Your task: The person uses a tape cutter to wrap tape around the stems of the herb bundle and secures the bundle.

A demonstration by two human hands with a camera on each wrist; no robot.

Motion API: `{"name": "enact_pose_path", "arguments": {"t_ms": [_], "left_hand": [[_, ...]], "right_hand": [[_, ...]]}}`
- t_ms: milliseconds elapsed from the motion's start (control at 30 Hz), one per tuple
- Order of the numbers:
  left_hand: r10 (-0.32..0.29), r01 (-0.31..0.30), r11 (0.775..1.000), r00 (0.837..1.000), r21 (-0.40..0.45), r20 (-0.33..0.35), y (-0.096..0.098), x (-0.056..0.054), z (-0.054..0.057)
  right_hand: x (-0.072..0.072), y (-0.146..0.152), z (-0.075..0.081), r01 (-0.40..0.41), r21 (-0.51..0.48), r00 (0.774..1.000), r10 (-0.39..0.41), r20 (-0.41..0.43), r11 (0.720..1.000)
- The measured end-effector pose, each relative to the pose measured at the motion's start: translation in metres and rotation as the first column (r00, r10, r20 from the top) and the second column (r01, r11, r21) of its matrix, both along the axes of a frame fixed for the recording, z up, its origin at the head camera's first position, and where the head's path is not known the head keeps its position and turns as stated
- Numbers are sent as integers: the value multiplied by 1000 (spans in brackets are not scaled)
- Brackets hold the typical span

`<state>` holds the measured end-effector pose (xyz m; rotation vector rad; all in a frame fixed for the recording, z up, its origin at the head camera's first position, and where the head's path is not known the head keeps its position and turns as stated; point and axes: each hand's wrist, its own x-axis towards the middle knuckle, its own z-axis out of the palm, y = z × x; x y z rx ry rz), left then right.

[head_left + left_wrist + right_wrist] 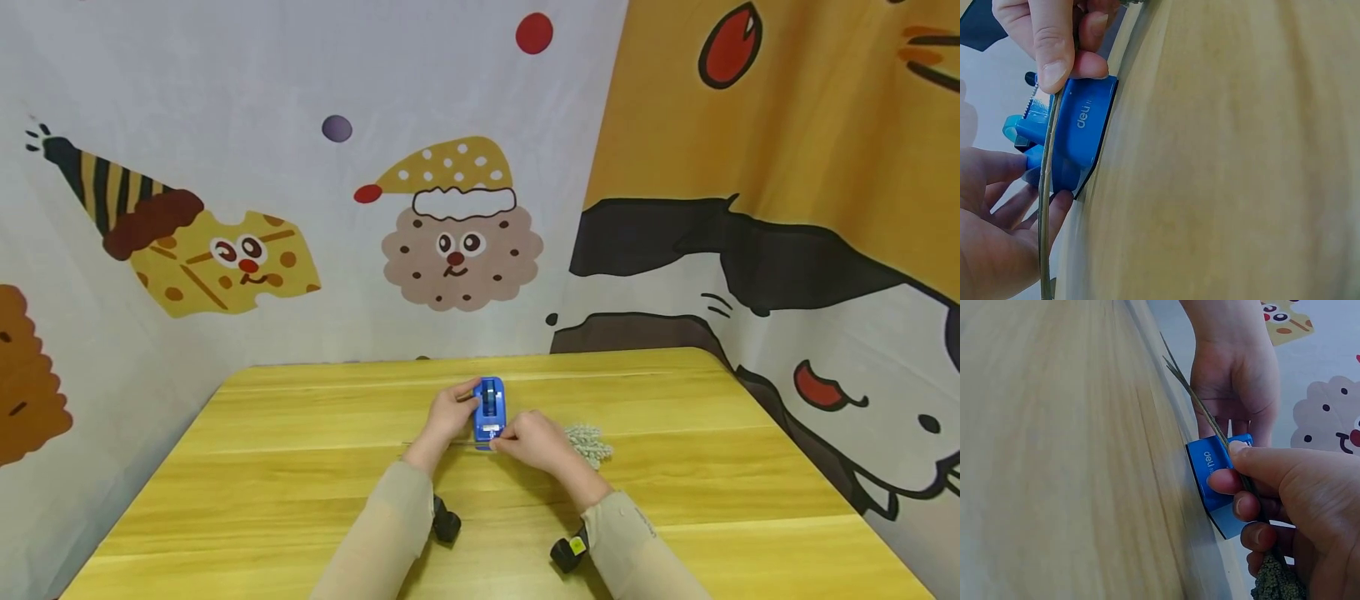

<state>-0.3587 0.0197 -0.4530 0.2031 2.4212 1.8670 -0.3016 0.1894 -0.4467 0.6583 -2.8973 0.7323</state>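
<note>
A blue tape dispenser (pixel 499 408) stands on the table with its cutter end toward me. My left hand (pixel 452 413) grips it from the left side, thumb and fingers on its body. In the right hand (pixel 534 439) are thin stems (pixel 1045 181), pinched between thumb and fingers in front of the dispenser. Their free ends point left, across the dispenser's front. A pale green, beaded-looking sprig head (pixel 590 444) sticks out to the right behind that hand; whether it is real or artificial I cannot tell. A bit of tape (pixel 1010 127) shows near the cutter.
The wooden table (pixel 300 500) fills the lower part of the head view. A cloth backdrop (pixel 465 83) with cartoon figures hangs behind and beside it. Black wrist devices (pixel 446 525) are worn at both cuffs.
</note>
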Motion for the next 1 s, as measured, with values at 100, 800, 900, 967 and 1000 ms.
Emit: {"name": "enact_pose_path", "arguments": {"t_ms": [100,800,900,967,1000], "left_hand": [[1,-1,1000,1000,1,-4,0,0,0],[-78,69,980,996,-189,-41,-13,1,12],[-146,126,964,987,-233,-72,-25,5,24],[-219,192,947,972,-258,-81,-33,10,33],[-266,232,930,960,-287,-85,-37,13,38]], "right_hand": [[1,0,-1,1,5,1000,-1,-12,1000],[9,6,10,-68,-10,998,68,1,998],[10,5,15,-64,-16,998,64,14,998],[11,4,17,-56,-21,998,56,24,998],[12,5,18,-52,-26,998,53,29,998]]}}
